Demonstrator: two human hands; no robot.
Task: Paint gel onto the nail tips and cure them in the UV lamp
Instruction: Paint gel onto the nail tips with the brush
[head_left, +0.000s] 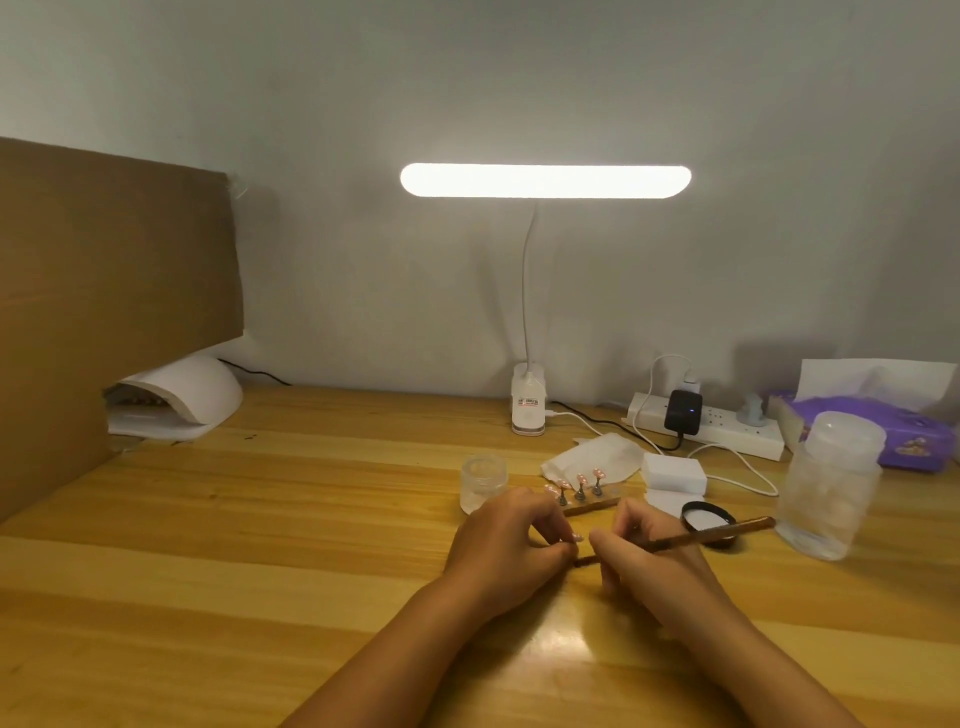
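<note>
My right hand (644, 556) grips a long brown brush (727, 535) like a pen, its tip pointing left toward my left hand (511, 540). My left fingers pinch something small at the brush tip, likely a nail tip on its holder; it is mostly hidden. Behind my hands a clear stand (582, 496) carries several pinkish nail tips on little posts. An open gel pot (709, 522) with a black rim lies right of my hands. The white UV lamp (176, 400) sits at the far left under a cardboard sheet.
A small glass jar (483, 480) stands behind my left hand. A tall clear plastic bottle (831, 483), white pads (672, 473), tissue (592, 457), a power strip (711, 423), a purple tissue box (883, 426) and a clip desk lamp (529, 405) crowd the right and back.
</note>
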